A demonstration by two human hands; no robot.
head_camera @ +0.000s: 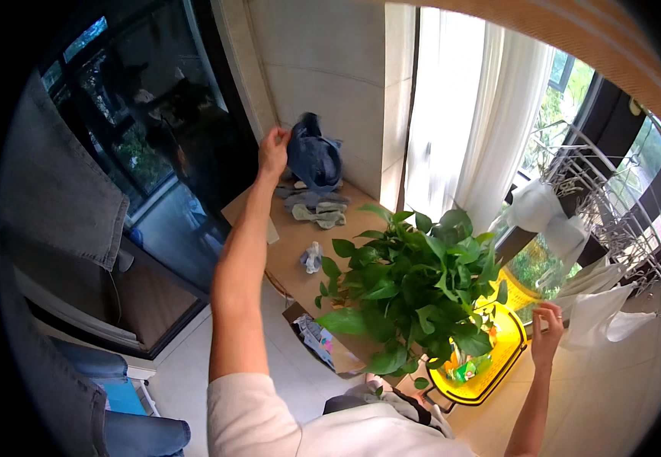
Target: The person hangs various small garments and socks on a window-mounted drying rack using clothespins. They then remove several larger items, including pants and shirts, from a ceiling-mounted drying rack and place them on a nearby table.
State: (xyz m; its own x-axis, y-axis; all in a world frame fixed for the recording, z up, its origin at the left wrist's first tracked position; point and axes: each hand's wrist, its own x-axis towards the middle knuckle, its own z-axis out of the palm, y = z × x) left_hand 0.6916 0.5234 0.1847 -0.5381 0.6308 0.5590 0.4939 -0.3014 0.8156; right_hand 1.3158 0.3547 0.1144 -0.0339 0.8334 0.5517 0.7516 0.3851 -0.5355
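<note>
At the far side of a brown tabletop (pixel 284 257), my left hand (pixel 273 153) is at the left edge of a dark blue cloth item (pixel 318 163), with thumb and fingers drawn together. Whether the fingers grip the cloth cannot be told; its upper tip is blurred. Just in front of it lie grey socks (pixel 322 214), and nearer is a small bunched white-and-blue cloth (pixel 312 257). My right hand (pixel 546 331) is raised beside a yellow plastic basket (pixel 513 343), fingers loosely bent and nothing visible in them. The basket holds packets, one of them green (pixel 467 371).
A leafy green potted plant (pixel 416 280) covers much of the table; its pot is hidden. At right hang wire hangers (pixel 610 194) and a white bra (pixel 536 205). Grey trousers (pixel 73 165) hang at left. An open box (pixel 313 337) is below the table edge.
</note>
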